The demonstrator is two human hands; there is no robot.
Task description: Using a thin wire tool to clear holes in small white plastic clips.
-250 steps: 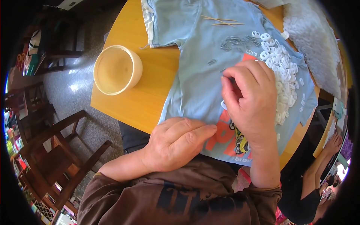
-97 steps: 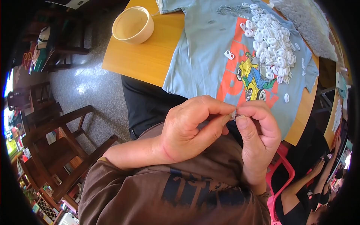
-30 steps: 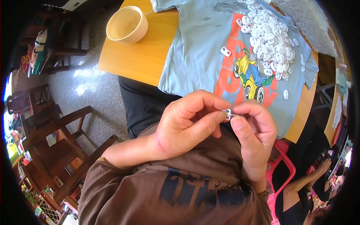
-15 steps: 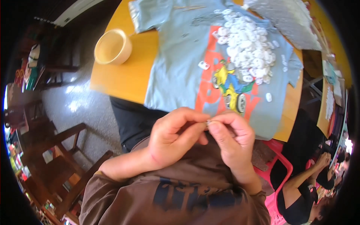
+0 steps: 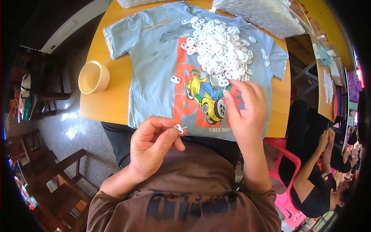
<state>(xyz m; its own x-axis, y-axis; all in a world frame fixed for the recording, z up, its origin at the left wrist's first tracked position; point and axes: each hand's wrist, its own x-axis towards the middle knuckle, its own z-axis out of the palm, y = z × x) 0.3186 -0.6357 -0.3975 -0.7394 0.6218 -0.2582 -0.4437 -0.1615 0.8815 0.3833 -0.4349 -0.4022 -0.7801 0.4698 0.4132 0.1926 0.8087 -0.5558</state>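
Observation:
My left hand [image 5: 156, 141] pinches a small white two-holed plastic piece [image 5: 177, 127] between thumb and fingertips, in front of my shirt. From that piece a thin grey bit [image 5: 184, 127], looking like a tiny spring, sticks out to the right. My right hand [image 5: 247, 104] reaches over the grey-blue T-shirt [image 5: 150, 85], its thumb and index finger apart, at the near edge of a heap of white plastic pieces [image 5: 218, 48]. Nothing shows between those fingers. One white piece [image 5: 175, 79] lies by itself left of the heap.
The T-shirt is spread over a yellow table [image 5: 104, 108]. A cream bowl [image 5: 94, 77] stands at the table's left. Thin sticks [image 5: 157, 24] and a small dark grey pile [image 5: 176, 34] lie on the shirt. Far right sits another person [image 5: 313, 185] near a pink chair [image 5: 284, 170].
My hands have come apart. The left moved down and left with the white piece; the right went up to the heap. The view has shifted, showing more of the table's right side.

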